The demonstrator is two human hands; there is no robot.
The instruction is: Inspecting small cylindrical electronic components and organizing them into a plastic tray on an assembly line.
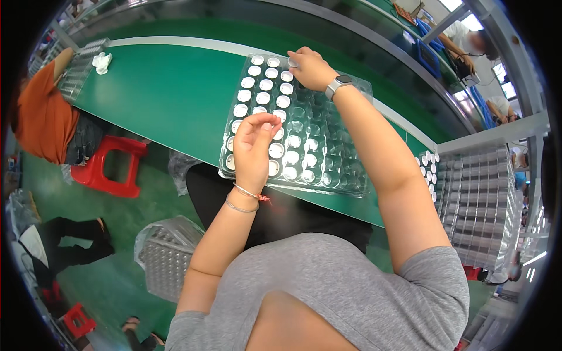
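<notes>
A clear plastic tray point(300, 186) with rows of round pockets lies on the green table in front of me. White round pieces point(264, 85) fill several columns on its left side, and a few more sit in the near middle pockets. Over the tray's left part is my left hand point(253, 145), palm up, fingers curled in toward the thumb; whether something small is between them is hidden. At the tray's far edge my right hand point(314, 70) pinches a white round piece point(293, 62) at the top of a column. The right-hand pockets look unfilled.
Stacked clear trays point(477, 202) stand at the right beside more white pieces point(430, 169). A crumpled white cloth point(102, 62) lies at the table's far left. A person in orange point(47, 117) is beside a red stool point(114, 167). Bagged trays point(167, 257) rest on the floor.
</notes>
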